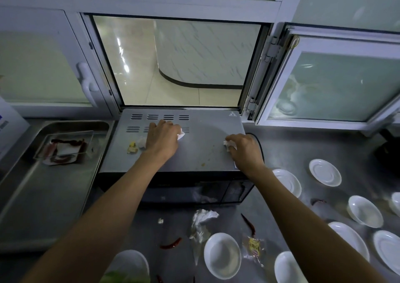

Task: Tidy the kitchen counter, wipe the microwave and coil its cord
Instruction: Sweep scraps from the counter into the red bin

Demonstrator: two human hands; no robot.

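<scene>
Two bare forearms reached forward from the near edge of a steel counter (281, 144) littered with white bowls (222, 255), saucers (325, 172), dried red chillies (171, 243), a crumpled tissue (203, 216) and a plastic wrapper (253, 247). Behind these stood the microwave (205, 146), against the far edge of the counter below an open serving hatch (179, 62). On its grey top, the left hand (162, 139) lay palm down near the vent slots, fingers curled over a white wad of tissue (181, 135) that showed at its right side. Just left of that hand sat yellowish food scraps (132, 148) and another small white scrap (141, 141). The right hand (245, 148) was closed around a second tissue wad (229, 145) at the top's right edge. Behind that hand, the black cord (260, 146) curved down onto the counter, uncoiled. A steel tray (65, 187) holding a clear dish (65, 147) of chillies lay to the left. Wiping seemed under way, with brownish specks left near the front edge. The likely risk was pushing scraps into the vents or off the front onto the bowls, and thin tissue could shred and leave more litter.
</scene>
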